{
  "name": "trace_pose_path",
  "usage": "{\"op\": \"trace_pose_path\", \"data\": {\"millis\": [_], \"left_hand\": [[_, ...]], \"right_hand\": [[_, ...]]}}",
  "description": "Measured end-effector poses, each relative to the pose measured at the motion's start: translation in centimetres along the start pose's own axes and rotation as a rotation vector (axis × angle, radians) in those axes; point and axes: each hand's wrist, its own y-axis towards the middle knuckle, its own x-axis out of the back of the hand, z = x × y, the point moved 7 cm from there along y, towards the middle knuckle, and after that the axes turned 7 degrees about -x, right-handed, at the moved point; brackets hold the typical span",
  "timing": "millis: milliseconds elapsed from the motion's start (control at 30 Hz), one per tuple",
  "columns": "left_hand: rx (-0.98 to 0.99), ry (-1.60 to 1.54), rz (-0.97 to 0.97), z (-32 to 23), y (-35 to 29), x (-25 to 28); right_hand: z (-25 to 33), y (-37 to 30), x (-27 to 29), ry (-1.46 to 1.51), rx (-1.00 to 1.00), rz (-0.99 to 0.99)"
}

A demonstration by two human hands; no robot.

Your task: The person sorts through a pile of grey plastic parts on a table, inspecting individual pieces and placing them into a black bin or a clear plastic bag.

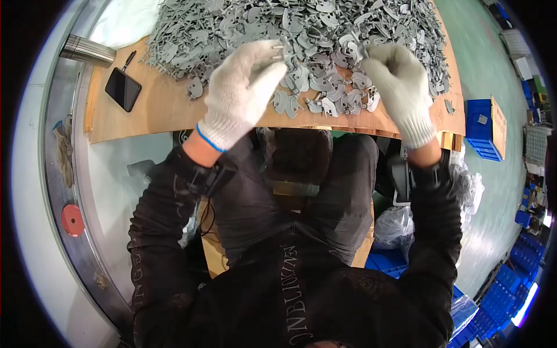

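The heap of grey parts covers much of the wooden table; its pieces are dull and curved, some with pins; its far edge is cut off; the blue crate stands right of the table, a tan panel against it, contents not discernible; the gloved left hand is above the heap's near side, fingers pinching a small grey part, partly hidden; the gloved right hand has curled fingers; whether they grip anything cannot be told.

Bright overall, with bent, blackened edges; fingers seem slightly blurred.
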Motion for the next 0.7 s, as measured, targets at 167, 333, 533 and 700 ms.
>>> {"op": "trace_pose_path", "data": {"millis": [167, 333, 533, 700], "left_hand": [[0.13, -0.427, 0.08, -3.9, -4.7, -4.7], [0.263, -0.463, 0.113, -3.2, -10.2, -9.9], [0.153, 0.007, 0.616, -4.2, -12.3, -12.2], [0.116, 0.211, 0.78, -5.3, -13.7, -14.5]], "right_hand": [[-3.1, -10.4, -5.7, 0.841, -0.18, 0.3], [-7.1, -17.1, -8.6, 1.039, -0.357, 0.203], [-11.3, -21.4, -8.6, 0.834, -0.348, 0.117], [-12.9, -22.8, -8.7, 0.864, -0.401, 0.071]]}}
